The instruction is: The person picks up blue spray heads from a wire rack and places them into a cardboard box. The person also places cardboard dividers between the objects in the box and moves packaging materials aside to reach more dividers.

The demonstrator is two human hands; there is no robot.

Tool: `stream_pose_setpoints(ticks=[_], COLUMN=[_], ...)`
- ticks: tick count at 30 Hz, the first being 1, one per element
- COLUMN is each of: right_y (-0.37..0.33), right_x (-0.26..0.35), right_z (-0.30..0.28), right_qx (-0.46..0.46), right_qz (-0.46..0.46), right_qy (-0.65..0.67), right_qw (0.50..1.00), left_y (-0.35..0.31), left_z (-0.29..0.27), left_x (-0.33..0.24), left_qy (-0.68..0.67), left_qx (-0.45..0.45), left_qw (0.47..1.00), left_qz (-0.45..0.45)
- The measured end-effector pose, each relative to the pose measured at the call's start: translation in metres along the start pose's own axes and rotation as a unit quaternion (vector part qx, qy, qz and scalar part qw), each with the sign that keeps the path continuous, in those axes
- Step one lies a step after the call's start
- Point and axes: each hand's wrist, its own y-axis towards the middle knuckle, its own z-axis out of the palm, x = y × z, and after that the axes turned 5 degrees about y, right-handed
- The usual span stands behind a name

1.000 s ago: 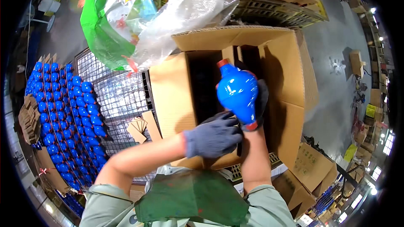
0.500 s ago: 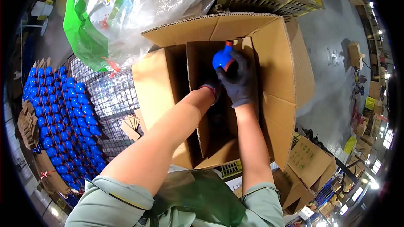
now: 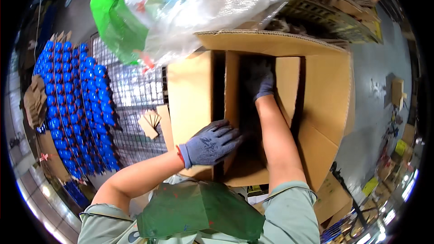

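Head view shows the large brown corrugated cardboard box (image 3: 316, 108) standing open in front of me, its flaps spread outward. It is the thing I work on. My right hand (image 3: 261, 79), in a grey knitted glove, is deep inside the dark opening of the box; whether it grips something there or is loose I cannot tell, because the shadow hides the fingers. My left hand (image 3: 210, 143), in the same kind of glove, lies with spread fingers on the near inner flap (image 3: 190, 90) and presses on it, not closed around anything.

I judge the box to be light for its size but stiff along the folds, and the flaps bend easily, so it is better held at a wall edge or corner than at a loose flap. The surface is dry and not slippery for the gloves.

Just left of the box is a wire mesh cage (image 3: 133, 95). Further left stand many blue plastic bottles (image 3: 74, 99) in tight rows. Above, touching the far flap, hangs a clear plastic bag (image 3: 203, 4) with a green bag (image 3: 108, 13) beside it.
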Motion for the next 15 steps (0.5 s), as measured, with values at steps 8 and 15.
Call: stream_pose_setpoints(ticks=[8, 15], right_y=[0.003, 0.022], right_x=[-0.023, -0.051], right_z=[0.026, 0.061], right_qx=[-0.125, -0.156], right_qz=[0.033, -0.123], right_qy=[0.121, 0.007], right_qw=[0.984, 0.98], left_y=[-0.024, -0.021], left_z=[0.027, 0.03], left_x=[0.016, 0.023], left_qy=[-0.04, -0.034], left_qx=[-0.107, -0.152], left_qw=[0.991, 0.984], left_qz=[0.071, 0.091])
